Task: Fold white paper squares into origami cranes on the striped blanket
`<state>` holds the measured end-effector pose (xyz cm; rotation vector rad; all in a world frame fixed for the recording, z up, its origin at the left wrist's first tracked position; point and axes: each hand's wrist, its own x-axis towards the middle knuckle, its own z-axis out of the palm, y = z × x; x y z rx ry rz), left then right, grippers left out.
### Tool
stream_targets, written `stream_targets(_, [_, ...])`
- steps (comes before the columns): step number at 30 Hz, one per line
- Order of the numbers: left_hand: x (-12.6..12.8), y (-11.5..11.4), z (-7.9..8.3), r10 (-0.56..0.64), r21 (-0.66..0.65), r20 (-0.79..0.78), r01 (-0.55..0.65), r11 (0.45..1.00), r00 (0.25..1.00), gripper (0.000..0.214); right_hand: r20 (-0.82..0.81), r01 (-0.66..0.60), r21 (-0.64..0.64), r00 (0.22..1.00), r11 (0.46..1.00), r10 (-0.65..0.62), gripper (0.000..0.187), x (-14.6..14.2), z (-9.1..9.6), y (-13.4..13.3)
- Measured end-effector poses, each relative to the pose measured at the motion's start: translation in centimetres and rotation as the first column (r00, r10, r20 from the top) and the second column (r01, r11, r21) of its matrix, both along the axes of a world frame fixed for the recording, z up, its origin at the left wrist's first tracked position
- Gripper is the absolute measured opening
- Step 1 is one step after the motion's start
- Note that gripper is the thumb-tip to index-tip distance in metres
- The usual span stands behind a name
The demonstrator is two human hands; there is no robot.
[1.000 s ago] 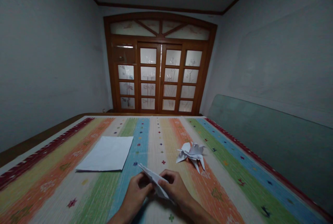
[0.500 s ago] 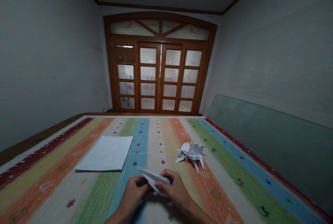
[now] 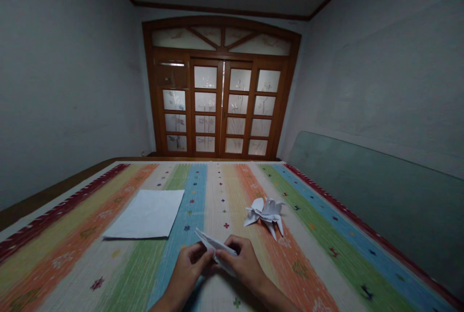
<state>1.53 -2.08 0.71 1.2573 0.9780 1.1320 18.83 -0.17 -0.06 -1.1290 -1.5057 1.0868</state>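
A small piece of folded white paper [image 3: 210, 242] is held up above the tablecloth between both hands, its pointed end toward the far left. My right hand [image 3: 243, 260] pinches its right side, thumb on the near face. At its left side, my left hand [image 3: 189, 264] is closed, with thumb and fingertips pressed on the paper's lower edge. The fingers partly hide the lower folds. Beyond my right hand lies a finished-looking white folded paper flower [image 3: 266, 214] with several pointed petals. To the left rests a flat stack of square white paper [image 3: 148, 214].
A striped, multicoloured tablecloth [image 3: 137, 278] covers the table. A pale green panel [image 3: 362, 191] stands along the right side. Wooden doors with glass panes [image 3: 222, 104] are at the far end, between grey walls.
My left thumb has moved right, closer to my right thumb along the folded paper. The paper's pointed end has shifted slightly right and up. The flower and the stack stay put.
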Motion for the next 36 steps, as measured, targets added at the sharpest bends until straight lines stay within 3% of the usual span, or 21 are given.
stream_targets(7, [-0.3,0.0,0.9,0.093,0.091,-0.103,-0.083,0.992,0.990,0.046,-0.047,-0.100,-0.018,0.994,0.995,0.099,0.040,-0.1,-0.2,0.0])
stream_targets(12, [-0.2,0.2,0.7,0.147,0.093,-0.040,-0.143,0.985,0.988,0.042,-0.069,-0.159,-0.028,0.985,0.987,0.156,0.044,0.1,0.3,0.0])
stream_targets(18, [0.2,0.3,-0.2,0.215,0.040,0.092,-0.219,0.975,0.972,0.061,-0.139,-0.213,-0.098,0.970,0.972,0.199,0.041,-0.1,0.3,0.1])
stream_targets(22, [0.1,0.3,0.2,0.221,0.143,0.010,-0.220,0.965,0.975,0.040,-0.237,-0.209,-0.155,0.957,0.965,0.169,0.057,-0.4,-0.2,-0.1])
stream_targets(24, [-0.1,0.2,0.6,0.211,0.208,-0.054,-0.195,0.958,0.976,0.033,-0.272,-0.188,-0.134,0.951,0.973,0.146,0.060,-0.5,-0.4,-0.2])
stream_targets(31, [-1.1,-0.2,0.6,-0.002,0.228,-0.100,0.025,0.973,0.995,0.031,-0.189,-0.085,0.019,0.978,0.996,0.087,0.031,0.0,0.6,-0.2])
stream_targets(36, [-1.3,0.3,0.1,-0.043,0.213,-0.060,0.055,0.975,0.997,0.033,-0.246,-0.082,-0.039,0.967,0.996,0.070,0.031,0.4,0.5,-0.1])
